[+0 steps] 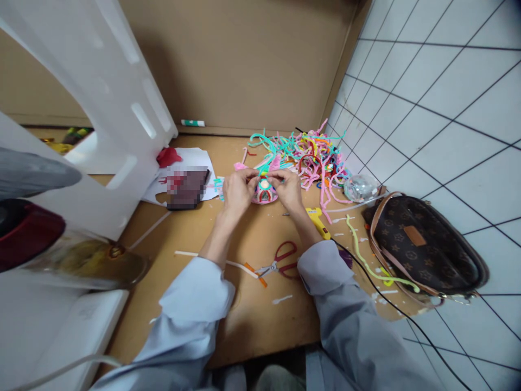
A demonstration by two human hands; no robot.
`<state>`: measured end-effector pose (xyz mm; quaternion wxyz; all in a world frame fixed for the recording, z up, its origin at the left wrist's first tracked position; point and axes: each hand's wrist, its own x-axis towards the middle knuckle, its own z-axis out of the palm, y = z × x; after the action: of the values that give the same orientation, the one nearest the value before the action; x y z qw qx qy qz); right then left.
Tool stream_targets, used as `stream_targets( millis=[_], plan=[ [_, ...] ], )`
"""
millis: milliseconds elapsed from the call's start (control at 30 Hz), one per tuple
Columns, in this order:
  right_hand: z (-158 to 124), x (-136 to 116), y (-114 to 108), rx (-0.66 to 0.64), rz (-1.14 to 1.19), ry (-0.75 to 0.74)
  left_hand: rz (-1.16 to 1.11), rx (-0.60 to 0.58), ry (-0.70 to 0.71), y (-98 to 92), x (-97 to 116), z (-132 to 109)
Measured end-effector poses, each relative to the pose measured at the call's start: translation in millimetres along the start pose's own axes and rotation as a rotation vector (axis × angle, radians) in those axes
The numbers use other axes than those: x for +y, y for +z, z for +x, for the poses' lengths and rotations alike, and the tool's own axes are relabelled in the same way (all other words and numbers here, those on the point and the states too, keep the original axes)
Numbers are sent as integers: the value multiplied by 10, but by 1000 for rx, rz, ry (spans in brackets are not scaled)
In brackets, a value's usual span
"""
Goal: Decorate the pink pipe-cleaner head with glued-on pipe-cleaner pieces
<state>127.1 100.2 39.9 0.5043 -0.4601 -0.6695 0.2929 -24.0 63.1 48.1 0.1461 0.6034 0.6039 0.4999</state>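
Observation:
A small, colourful pipe-cleaner craft (265,196), mostly pink with a pale round spot and pink ear-like tips, stands on the table between my hands. My left hand (239,191) pinches its top from the left, and my right hand (288,190) pinches it from the right. A bit of yellow-green shows between the fingertips, too small to make out fully. Under my right forearm lies a yellow hot glue gun (318,222). Red-handled scissors (277,266) lie nearer to me, touching an orange strip (256,274).
Behind the craft is a tangled heap of pipe cleaners (313,155). A brown patterned bag (427,244) and a clear plastic-looking ball (360,188) stand by the tiled wall. A phone-like dark object (189,198) lies on white paper at left, beside a white panel (93,81). A black cable (378,288) crosses the right side.

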Motion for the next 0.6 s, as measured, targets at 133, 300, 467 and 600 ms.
stream_targets(
  millis=[133, 300, 467, 600],
  plan=[
    [-2, -8, -6, -10, 5, -10, 41, 45, 48, 29, -20, -4],
    [14, 22, -9, -21, -55, -40, 149, 7, 68, 30, 11, -11],
    [19, 69, 5, -35, -134, -61, 295, -38, 10, 18, 99, -28],
    [10, 41, 7, -36, -191, -69, 333, -43, 10, 9, 128, -33]
  ],
)
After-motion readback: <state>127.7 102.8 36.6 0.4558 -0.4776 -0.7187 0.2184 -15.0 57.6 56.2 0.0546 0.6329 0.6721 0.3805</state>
